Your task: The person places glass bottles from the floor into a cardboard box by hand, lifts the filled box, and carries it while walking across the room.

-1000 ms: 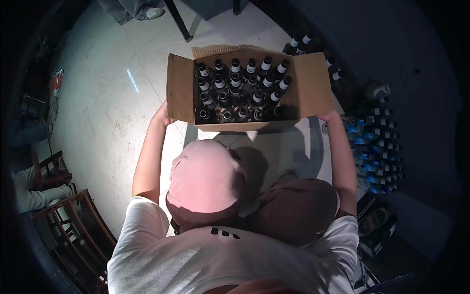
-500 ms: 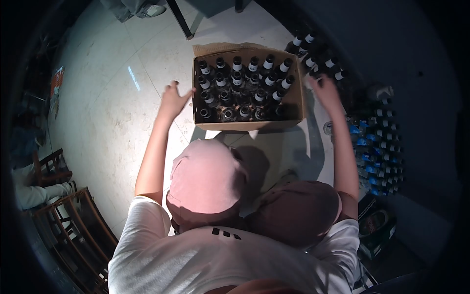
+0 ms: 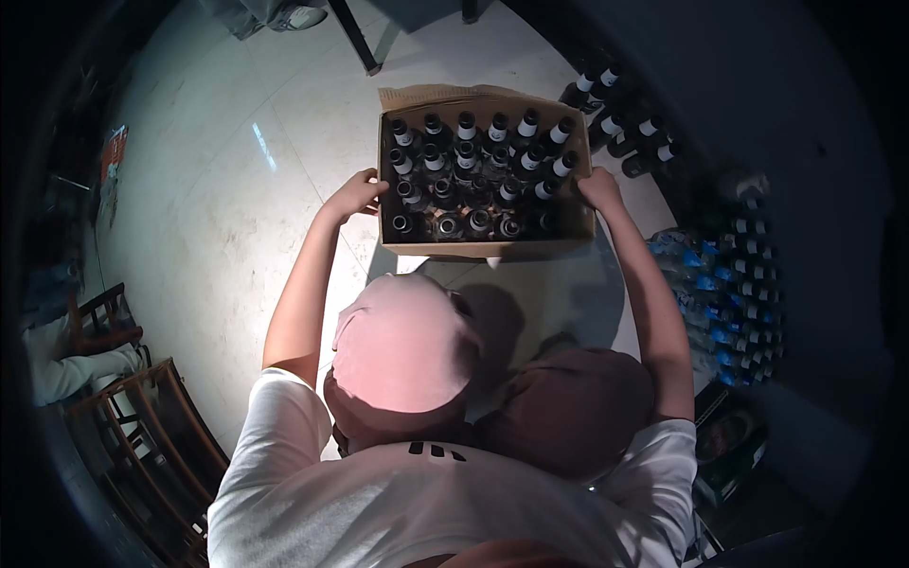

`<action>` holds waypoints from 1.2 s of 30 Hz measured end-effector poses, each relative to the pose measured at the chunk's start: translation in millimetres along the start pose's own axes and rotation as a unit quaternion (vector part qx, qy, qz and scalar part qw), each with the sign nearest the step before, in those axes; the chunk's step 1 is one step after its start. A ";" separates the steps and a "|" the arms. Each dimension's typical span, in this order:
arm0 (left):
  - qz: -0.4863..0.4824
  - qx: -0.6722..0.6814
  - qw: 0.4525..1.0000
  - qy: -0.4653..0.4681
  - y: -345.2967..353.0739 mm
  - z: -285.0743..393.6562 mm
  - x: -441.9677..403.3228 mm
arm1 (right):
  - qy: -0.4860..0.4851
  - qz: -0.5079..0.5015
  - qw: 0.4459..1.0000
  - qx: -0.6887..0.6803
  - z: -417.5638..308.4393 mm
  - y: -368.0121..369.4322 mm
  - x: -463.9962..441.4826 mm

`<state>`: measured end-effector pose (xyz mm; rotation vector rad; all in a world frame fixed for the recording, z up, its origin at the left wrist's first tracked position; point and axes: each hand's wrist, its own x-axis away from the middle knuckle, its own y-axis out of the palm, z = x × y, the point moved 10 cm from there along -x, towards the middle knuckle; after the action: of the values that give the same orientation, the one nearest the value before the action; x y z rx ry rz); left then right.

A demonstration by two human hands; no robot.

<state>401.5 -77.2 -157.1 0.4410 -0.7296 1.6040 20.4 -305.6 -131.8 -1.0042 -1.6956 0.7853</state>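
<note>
A cardboard box (image 3: pixel 492 250) stands on the floor in front of my knees, its side flaps no longer sticking out. Several dark bottles (image 3: pixel 466 156) with pale neck labels stand upright in it in rows. At the box's left side, my left hand (image 3: pixel 358 196) has its fingers wrapped on the side wall near the edge. My right hand (image 3: pixel 599 189) grips the right side wall, with its fingertips at the edge.
More dark bottles (image 3: pixel 625 142) stand behind the box on the right, and blue-labelled bottles (image 3: pixel 724 303) are grouped farther right. Wooden furniture (image 3: pixel 151 445) is at the lower left. A person's shoe (image 3: pixel 305 17) and a dark leg of furniture (image 3: pixel 355 38) show at the top.
Both hands let go of the outspread side flaps, which dropped down. They then moved inward and took hold of the box's side walls. The view has shifted slightly.
</note>
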 end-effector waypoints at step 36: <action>0.109 -0.238 0.962 0.079 -24.5 39.6 3.4 | -0.141 0.093 0.985 -0.031 -7.9 -43.3 59.1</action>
<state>420.0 -100.5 -121.1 -0.1194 -1.0317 1.5772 5.9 -272.1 -67.8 -1.1488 -1.8953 1.0408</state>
